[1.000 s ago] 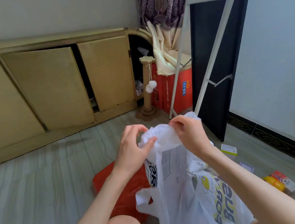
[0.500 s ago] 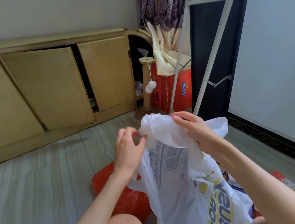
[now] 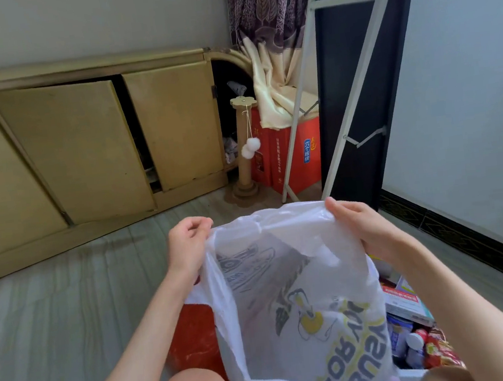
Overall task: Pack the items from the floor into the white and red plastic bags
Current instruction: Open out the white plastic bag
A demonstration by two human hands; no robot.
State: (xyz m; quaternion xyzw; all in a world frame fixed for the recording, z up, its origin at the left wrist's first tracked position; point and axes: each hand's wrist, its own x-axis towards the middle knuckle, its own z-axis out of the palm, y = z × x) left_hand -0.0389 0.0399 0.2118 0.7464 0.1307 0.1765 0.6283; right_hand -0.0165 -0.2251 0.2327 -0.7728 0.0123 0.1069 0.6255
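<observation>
Opening the white plastic bag, left hand and right hand pinching its rim apart, ahead of loading the boxes and bottles beside it.

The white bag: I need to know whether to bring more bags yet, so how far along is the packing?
Nothing looks packed. In hand: the left hand and right hand pinch the white bag at its rim, holding its mouth apart; it looks empty. Left: the boxes and bottles on the floor by the right arm, and the red bag lying flat.
</observation>
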